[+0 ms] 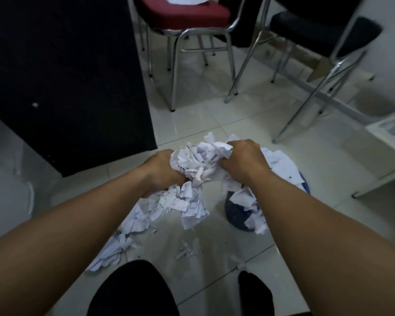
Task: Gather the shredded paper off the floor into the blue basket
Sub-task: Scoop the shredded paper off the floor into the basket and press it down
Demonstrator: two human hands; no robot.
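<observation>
Fingers of the left hand (162, 166) are curled tight into one side of a wad of shredded paper (198, 160), and the right hand (244, 160) clamps the other side in the same way, so the wad is squeezed between the two fists at the centre of the frame, lifted clear of the tiled floor (214, 117). Strips hang loose from its underside.

The blue basket (234, 215) sits just right of centre, partly hidden under the right forearm, with white paper already heaped in it and spilling over its near edge. A trail of loose strips (132, 226) lies on the floor from below the left hand down towards the lower left, and a few small scraps (187, 252) lie lower centre.

This looks like the carrying step: a load is gathered and held, not yet dropped. The next move seems to call for swinging the wad rightward over the basket's mouth before the grip loosens, keeping it pressed together so the dangling strips do not shed. The basket looks fairly full, so the load may need pushing down. The floor trail would follow.
</observation>
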